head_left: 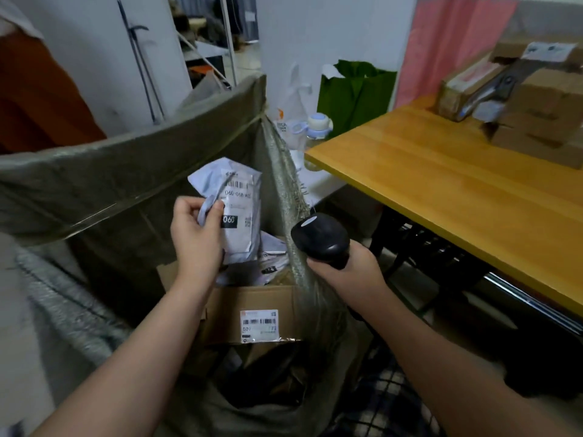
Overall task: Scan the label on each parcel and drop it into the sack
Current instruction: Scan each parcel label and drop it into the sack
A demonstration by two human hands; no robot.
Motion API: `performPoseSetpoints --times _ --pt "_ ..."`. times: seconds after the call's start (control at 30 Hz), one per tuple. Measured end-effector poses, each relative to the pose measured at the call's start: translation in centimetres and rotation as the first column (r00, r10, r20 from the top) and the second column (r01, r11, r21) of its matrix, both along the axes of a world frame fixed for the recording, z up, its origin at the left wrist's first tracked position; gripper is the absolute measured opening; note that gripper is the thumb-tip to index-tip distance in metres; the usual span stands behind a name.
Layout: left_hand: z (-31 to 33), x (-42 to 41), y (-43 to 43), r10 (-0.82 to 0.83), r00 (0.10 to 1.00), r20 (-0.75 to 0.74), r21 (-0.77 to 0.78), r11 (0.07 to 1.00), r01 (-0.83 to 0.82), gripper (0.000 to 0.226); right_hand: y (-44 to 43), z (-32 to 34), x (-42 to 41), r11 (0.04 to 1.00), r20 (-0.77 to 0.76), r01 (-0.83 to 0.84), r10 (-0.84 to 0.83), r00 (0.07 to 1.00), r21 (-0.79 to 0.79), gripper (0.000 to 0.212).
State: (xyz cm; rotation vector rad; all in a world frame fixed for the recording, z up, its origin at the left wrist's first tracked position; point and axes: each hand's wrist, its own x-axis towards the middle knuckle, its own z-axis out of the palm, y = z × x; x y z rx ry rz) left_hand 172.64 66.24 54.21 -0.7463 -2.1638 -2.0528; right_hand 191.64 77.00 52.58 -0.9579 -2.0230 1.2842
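Left hand (pixel 197 234): thumb and curled fingers pinch the left edge of a pale poly mailer (pixel 243 244), held upright over the open mouth of the sack (pixel 126 171).

Mailer's shipping label (pixel 238 197): faces the camera, barcode at the top, "060" in a black block lower down.

Right hand (pixel 344 266): wrapped round the grip of a black handheld barcode scanner (pixel 318 236), whose head is raised just to the right of the mailer, apart from it, beside the sack's right wall.

Sack: grey-green woven fabric, rim folded outward, standing left of a wooden table (pixel 441 190).

Sack contents: a cardboard box (pixel 252 299) with a barcode label (pixel 259 325) on its near face; more pale mailers (pixel 273 257) behind it, below the held parcel.

Table: stacked cardboard boxes (pixel 542 108) at the far right corner, blurred.

Beyond the table: a green bag (pixel 356 93) against the wall, a pale bottle (pixel 318 126) beside it.
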Motion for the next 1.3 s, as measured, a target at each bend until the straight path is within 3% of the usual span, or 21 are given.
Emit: performPoseSetpoints --times 0.07,0.17,0.27,0.43,0.6,0.73,0.9,1.03,1.17,1.3 --pt "-0.1 -1.3 1.6 -0.029 0.998 -0.051 -0.040 0.999 0.027 0.023 0.4 0.0 -0.9 1.000 -0.008 0.020 -0.020 1.000 0.004 0.031" --pt "-2.3 -2.5 4.3 -0.122 0.991 -0.055 -0.257 0.961 0.104 0.012 1.1 -0.3 -1.4 0.999 -0.022 0.048 -0.048 0.999 -0.008 0.026" --pt "-4.3 -2.3 6.1 -0.201 0.980 -0.001 -0.554 0.816 0.167 0.026 1.7 -1.0 -1.1 0.995 -0.017 0.087 -0.088 0.996 -0.046 0.022" --pt "-4.6 -1.2 7.8 -0.280 0.960 0.010 -0.708 0.676 0.205 0.036 2.6 -2.0 0.1 0.989 -0.017 0.128 -0.129 0.991 -0.075 0.023" --pt "-2.9 1.6 7.8 -0.292 0.943 -0.157 -0.597 0.789 0.145 0.029 3.0 -1.5 2.4 0.988 -0.032 0.138 -0.140 0.990 -0.068 0.022" --pt "0.1 6.2 8.2 -0.387 0.893 -0.230 -0.504 0.832 0.231 0.025 4.1 0.7 6.8 0.977 -0.037 0.212 -0.212 0.977 0.006 0.025" --pt "2.8 15.1 11.9 -0.576 0.792 -0.202 -0.478 0.764 0.434 0.020 6.3 3.7 15.4 0.924 -0.095 0.382 -0.377 0.921 0.034 0.025" --pt "3.6 23.1 15.5 -0.721 0.679 -0.138 -0.471 0.651 0.595 0.014 6.7 5.3 23.8 0.858 -0.160 0.512 -0.501 0.850 0.034 0.022" --pt "4.4 30.4 19.1 -0.811 0.565 -0.150 -0.464 0.563 0.684 0.017 6.5 6.1 31.5 0.770 -0.170 0.635 -0.620 0.766 0.055 0.025" --pt "4.9 37.7 22.3 -0.870 0.456 -0.187 -0.470 0.487 0.736 0.016 6.0 6.5 38.3 0.644 -0.205 0.763 -0.741 0.640 0.054 0.014"
